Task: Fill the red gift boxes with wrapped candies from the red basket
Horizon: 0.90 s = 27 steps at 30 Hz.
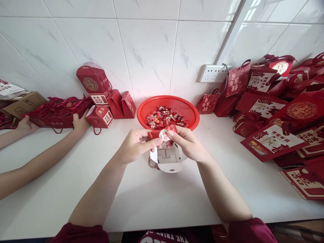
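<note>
white tabletop [141, 202], red perforated basket [187, 108], open white-lined box [170, 167], red gift boxes [302, 109] either side

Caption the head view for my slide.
Left hand and right hand hold a red packet above an open box.

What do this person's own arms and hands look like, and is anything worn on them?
The left hand and right hand are human and bare: no gloves, and no rings that show. The forearms are uncovered, without watch or bracelet. Maroon sleeves, with no visible markings, appear at the bottom.
</note>
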{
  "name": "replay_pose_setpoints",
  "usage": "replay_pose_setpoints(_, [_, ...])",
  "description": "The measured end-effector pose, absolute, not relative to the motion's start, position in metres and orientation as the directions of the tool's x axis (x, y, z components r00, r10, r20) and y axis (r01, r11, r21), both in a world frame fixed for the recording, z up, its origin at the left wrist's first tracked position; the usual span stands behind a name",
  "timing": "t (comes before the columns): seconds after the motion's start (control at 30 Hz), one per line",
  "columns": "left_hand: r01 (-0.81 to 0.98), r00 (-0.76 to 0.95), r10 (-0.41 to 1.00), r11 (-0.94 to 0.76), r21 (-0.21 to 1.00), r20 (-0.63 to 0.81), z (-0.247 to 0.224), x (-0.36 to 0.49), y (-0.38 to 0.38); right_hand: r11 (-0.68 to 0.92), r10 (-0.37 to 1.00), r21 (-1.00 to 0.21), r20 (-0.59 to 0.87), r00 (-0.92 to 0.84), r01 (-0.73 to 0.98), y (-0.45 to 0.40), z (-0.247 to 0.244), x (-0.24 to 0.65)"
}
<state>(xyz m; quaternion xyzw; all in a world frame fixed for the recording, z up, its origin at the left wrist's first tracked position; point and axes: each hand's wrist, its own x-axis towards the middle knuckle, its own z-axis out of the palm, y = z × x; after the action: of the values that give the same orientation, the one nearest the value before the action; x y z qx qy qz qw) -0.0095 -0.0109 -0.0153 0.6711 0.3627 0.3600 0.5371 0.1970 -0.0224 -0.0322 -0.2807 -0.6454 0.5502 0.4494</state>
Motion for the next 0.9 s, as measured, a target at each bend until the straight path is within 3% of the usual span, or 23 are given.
replay_pose_setpoints(0.23, [0.14, 0.482, 0.874, -0.146, 0.979, 0.062, -0.017, -0.009, -0.011, 0.409, 0.906, -0.885, 0.364, -0.218, 0.222, -0.031, -0.027, 0.195])
replay_pose_setpoints(0.3, [0.137, 0.487, 0.871, -0.142, 0.98, 0.058, -0.018, -0.009, -0.011, 0.411, 0.908, -0.875, 0.369, -0.196, 0.255, -0.031, -0.027, 0.194])
replay_pose_setpoints(0.9, [0.012, 0.613, 0.784, -0.136, 0.991, 0.1, -0.015, -0.019, -0.01, 0.402, 0.863, -0.916, 0.381, -0.332, -0.005, -0.033, -0.022, 0.197])
